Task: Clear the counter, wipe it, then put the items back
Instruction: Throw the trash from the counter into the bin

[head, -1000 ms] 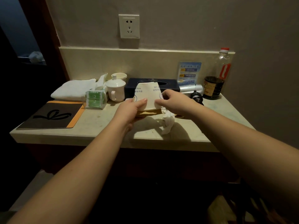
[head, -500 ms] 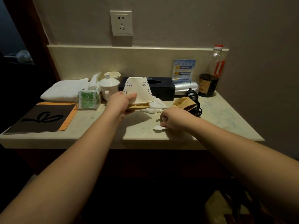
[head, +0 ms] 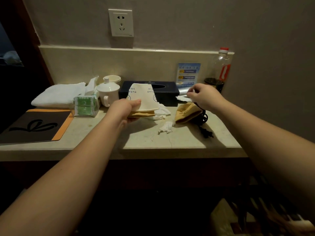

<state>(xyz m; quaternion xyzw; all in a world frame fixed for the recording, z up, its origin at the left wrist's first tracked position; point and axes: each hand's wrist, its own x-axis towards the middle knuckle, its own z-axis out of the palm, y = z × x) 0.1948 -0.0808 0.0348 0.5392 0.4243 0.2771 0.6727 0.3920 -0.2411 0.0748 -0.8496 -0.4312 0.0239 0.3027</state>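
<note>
My left hand (head: 125, 109) grips flattened paper cups (head: 144, 100), a white one over a tan one, above the middle of the pale counter (head: 102, 138). My right hand (head: 205, 97) is raised at the right, pinching a small white tissue scrap (head: 183, 99). Crumpled tissues (head: 166, 127) lie on the counter between the hands, and more tissue (head: 162, 112) sits beside the cups. A tan paper cup (head: 186, 113) lies on its side under my right hand.
At the back stand a dark tissue box (head: 167, 92), a lidded white mug (head: 108, 90), green packets (head: 84, 106), a folded white towel (head: 59, 94), a blue sign (head: 188, 73) and a dark-liquid bottle (head: 219, 72). A black cord and plug (head: 205, 130) lie right; a dark folder (head: 34, 126) left.
My right hand lifted from the counter front and moved back and to the right, carrying a tissue scrap. The left hand keeps holding the paper cups in about the same place.
</note>
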